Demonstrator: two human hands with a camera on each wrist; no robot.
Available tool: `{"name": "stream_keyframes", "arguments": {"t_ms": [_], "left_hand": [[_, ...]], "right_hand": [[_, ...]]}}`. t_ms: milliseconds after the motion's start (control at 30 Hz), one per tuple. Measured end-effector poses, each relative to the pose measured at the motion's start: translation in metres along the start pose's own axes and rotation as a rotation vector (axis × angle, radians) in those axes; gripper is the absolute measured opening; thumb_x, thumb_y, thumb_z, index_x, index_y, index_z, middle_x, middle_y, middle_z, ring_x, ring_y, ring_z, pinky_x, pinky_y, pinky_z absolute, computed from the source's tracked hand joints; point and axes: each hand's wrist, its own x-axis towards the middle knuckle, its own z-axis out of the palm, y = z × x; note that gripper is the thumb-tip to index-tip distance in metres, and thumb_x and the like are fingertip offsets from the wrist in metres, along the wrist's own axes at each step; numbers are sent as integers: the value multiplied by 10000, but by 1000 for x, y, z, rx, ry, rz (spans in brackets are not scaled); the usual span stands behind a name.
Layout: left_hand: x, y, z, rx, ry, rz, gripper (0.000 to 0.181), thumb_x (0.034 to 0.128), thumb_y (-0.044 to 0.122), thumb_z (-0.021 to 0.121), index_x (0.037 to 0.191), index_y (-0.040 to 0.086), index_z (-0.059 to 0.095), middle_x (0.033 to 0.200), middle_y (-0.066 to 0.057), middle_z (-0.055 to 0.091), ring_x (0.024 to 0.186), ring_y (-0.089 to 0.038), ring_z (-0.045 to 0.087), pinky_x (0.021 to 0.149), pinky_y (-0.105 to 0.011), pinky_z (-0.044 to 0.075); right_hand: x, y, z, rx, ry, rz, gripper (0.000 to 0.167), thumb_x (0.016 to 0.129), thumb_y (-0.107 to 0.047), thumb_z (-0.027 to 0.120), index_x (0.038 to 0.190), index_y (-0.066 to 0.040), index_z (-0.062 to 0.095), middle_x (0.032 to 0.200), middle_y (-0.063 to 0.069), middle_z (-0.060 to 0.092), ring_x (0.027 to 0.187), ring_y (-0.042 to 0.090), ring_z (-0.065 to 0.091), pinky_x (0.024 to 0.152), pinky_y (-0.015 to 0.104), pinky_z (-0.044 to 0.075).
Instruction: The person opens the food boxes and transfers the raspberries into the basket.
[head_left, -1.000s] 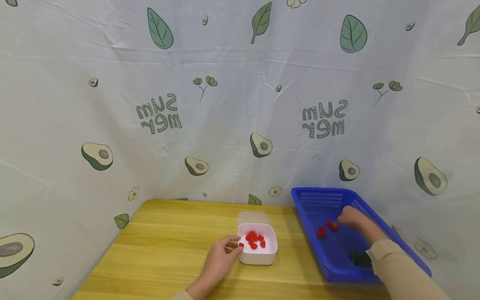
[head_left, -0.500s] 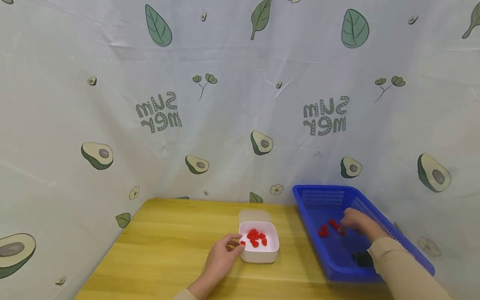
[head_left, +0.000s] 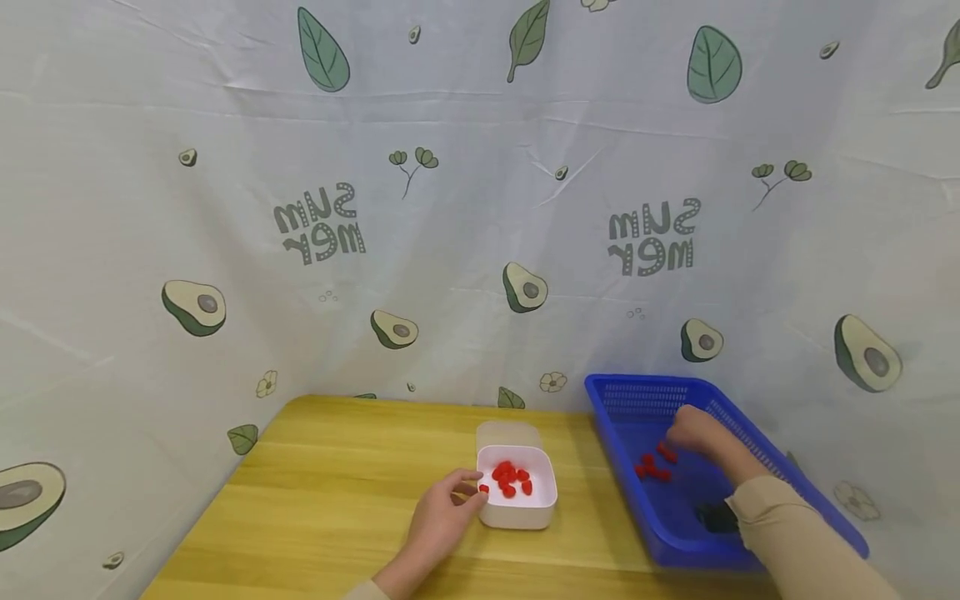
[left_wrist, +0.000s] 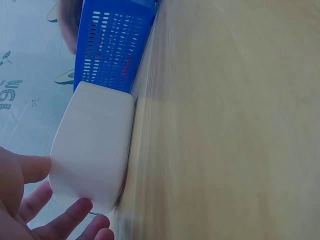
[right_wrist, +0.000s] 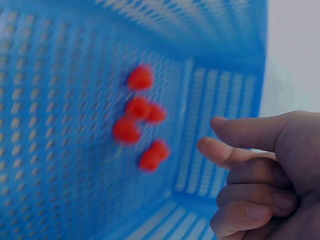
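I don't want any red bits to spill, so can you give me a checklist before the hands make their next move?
1. Box open on top: ok, red bits in the box can be seen.
2. Box steadied: ok, the left hand touches its side.
3. Red bits in the basket to pick up: ok, several lie on the floor of the blue basket.
4. Right hand over the basket: ok.
5. Red bit between the right thumb and pointing finger: not ok, none shows there.
6. Anything tucked under the right hand's curled fingers: cannot tell, hidden.
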Motion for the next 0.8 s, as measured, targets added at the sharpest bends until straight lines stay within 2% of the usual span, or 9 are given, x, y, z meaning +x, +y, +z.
{"name": "stream_keyframes", "arguments": {"t_ms": [133,233,300,367,467,533,567,667,800], "left_hand": [[-1,-1,-2,2,3,-2,299,911,265,744,1199,196,703,994,40,711,857,-148,609,721,-345,512],[-1,-2,-3,1,4,-1,300,912,262,743,1201,194,703,996,35,712,859,-150,613,724,-349,515],[-2,-3,-3,-2,3,0,301,910,262,745,1200,190,703,996,32,712,859,-150,616,721,-349,517],[-2,-4,-2,-6,-5,-2,302,912,267,743,1201,192,701,999,35,710,861,-147,614,716,-342,517],[-1,-4,0,-12,-19,-1,302,916,281,740,1205,201,700,1007,43,710,865,-140,614,717,-334,519],[0,-4,1,-10,-21,1,302,918,285,737,1207,204,699,1010,46,711,866,-137,615,725,-336,519],[0,-4,1,-8,-18,3,303,918,284,737,1207,203,700,1009,45,712,866,-136,618,730,-341,521],[1,-3,0,1,-9,2,301,915,281,739,1203,202,702,1008,43,712,863,-136,622,742,-352,525],[1,-2,-2,5,-11,-7,302,915,283,740,1204,202,702,1016,40,710,867,-135,623,746,-357,530]], "right_hand": [[3,-30,0,2,15,-20,442,805,-98,711,565,-187,350,551,-82,278,517,92,252,500,265,265],[4,-52,-3,-2,18,-35,317,833,-133,713,556,-100,564,571,-50,453,537,127,371,524,291,344],[3,-65,-5,0,21,-39,212,856,-155,713,689,-24,717,681,22,629,625,175,532,589,349,462],[2,-75,-5,6,25,-53,203,882,-172,710,874,18,782,874,127,734,797,276,652,718,445,539],[0,-87,-2,51,27,-47,258,902,-189,708,989,46,766,1061,216,730,972,369,668,833,534,541],[-1,-95,3,105,22,-32,275,910,-197,706,1027,46,756,1089,222,712,950,347,643,787,489,540],[-1,-99,6,140,21,-20,283,910,-202,709,1045,42,752,1079,212,703,880,317,627,731,449,534],[-1,-112,17,231,18,6,288,918,-195,702,1085,36,743,1053,177,677,749,227,515,608,336,447],[-1,-126,32,278,12,12,294,916,-187,703,1105,35,736,1063,169,682,765,212,506,602,291,430]]}}
